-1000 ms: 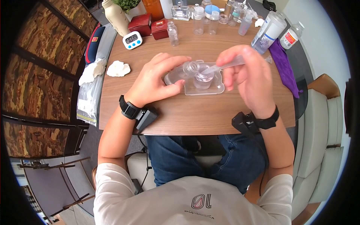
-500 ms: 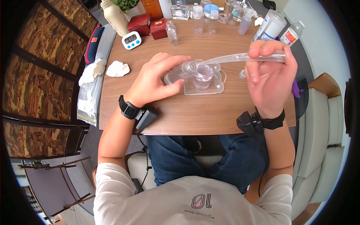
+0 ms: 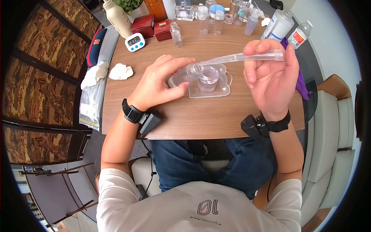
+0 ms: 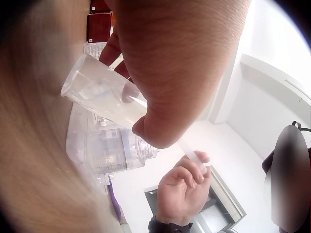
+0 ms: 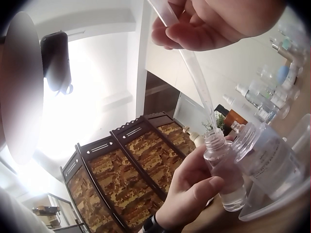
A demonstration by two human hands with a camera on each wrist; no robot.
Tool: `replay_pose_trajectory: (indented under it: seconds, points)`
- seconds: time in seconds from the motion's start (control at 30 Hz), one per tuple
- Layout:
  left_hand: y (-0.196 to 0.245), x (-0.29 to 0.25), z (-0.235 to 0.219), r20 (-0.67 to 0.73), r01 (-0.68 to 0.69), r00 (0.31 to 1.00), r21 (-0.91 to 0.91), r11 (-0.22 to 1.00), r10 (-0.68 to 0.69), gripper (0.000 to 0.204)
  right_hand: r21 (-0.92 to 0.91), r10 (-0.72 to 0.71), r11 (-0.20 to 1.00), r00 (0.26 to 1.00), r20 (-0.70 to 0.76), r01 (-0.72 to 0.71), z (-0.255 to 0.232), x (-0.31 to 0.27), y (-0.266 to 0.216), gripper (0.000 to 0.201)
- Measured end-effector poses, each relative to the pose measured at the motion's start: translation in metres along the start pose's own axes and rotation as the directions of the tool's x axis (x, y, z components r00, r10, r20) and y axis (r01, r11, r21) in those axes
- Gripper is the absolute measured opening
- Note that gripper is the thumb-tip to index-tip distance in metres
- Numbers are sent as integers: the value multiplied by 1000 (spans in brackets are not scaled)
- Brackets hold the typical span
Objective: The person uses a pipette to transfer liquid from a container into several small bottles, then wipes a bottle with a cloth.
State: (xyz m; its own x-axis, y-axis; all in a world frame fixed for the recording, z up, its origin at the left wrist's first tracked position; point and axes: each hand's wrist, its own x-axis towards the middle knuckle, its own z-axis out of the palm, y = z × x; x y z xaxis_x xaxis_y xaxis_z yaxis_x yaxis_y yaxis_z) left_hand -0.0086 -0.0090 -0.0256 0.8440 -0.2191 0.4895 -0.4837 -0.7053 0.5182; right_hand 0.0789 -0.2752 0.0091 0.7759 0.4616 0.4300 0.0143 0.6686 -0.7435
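Observation:
Tilted in my left hand [image 3: 159, 79] is a clear bottle [image 3: 179, 77], held between thumb and fingers with its open mouth toward the right. Beside that mouth stands a clear open jar [image 3: 208, 78] on a transparent tray [image 3: 221, 92]. My right hand [image 3: 272, 77] pinches a clear plastic dropper [image 3: 235, 58] above the table. In the right wrist view the dropper's tip [image 5: 214, 127] is at the mouth of the bottle [image 5: 226, 170], and the left hand [image 5: 192, 187] grips around that bottle.
A small empty-looking bottle [image 3: 176, 34], a white timer [image 3: 135, 42] and red boxes [image 3: 162, 30] stand behind the left hand. Crumpled tissue [image 3: 121, 71] lies at the left. Large bottles [image 3: 277, 26] and a purple cloth [image 3: 302, 86] are at the right.
The dropper's tip has left the jar and is now at the bottle's mouth. My right hand moved out to the right, then slightly back left; my left hand has stayed nearly still.

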Motion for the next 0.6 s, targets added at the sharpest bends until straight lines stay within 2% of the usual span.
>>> replay_pose_trajectory:
  seconds: [0.6]
  points:
    - [0, 0, 0, -2, -6, 1000, 7, 1000, 6, 52, -21, -5, 1000, 1000, 10, 5, 1, 0, 0, 60]
